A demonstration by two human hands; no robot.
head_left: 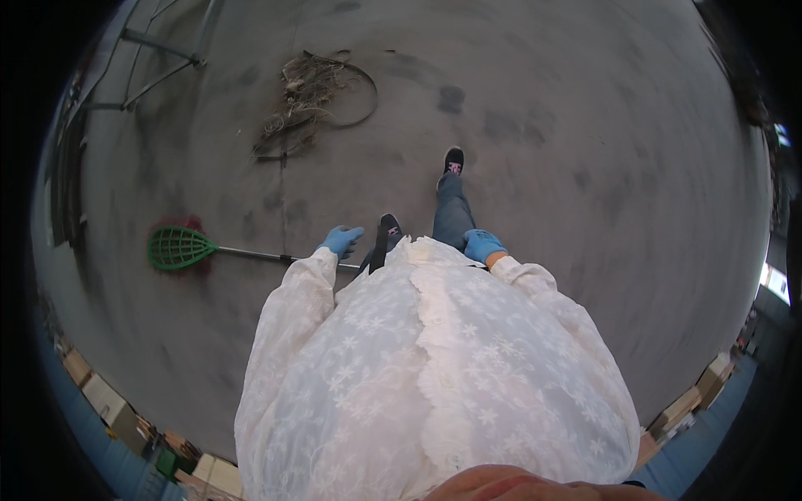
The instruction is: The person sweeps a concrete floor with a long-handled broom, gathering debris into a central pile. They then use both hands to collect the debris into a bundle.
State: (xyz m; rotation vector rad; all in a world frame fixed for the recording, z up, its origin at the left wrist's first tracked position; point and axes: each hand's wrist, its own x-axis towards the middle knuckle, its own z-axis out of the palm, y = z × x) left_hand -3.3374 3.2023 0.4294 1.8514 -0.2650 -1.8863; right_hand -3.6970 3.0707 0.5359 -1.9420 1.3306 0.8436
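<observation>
My left hand (341, 242), in a blue glove, hangs by the left hip with its fingers loosely stretched and apart. Just below it runs the metal pole of a green broom (181, 249), whose wide, lattice-like head has reddish bristles and lies out to the left. The pole passes behind my sleeve and under my blouse, where it is hidden. By the right thigh is my right hand (483, 245), also blue-gloved, with its fingers curled closed. A small dark bit shows below it, roughly in line with the pole; what it grips is hidden. A dark strip (380, 248) hangs near my left leg.
On the grey concrete floor ahead lies a heap of tangled straps and debris (305, 96). A metal frame (159, 50) stands at the far left. Boxes (109, 401) and boards line the lower left edge, with more boxes (713, 380) at the lower right.
</observation>
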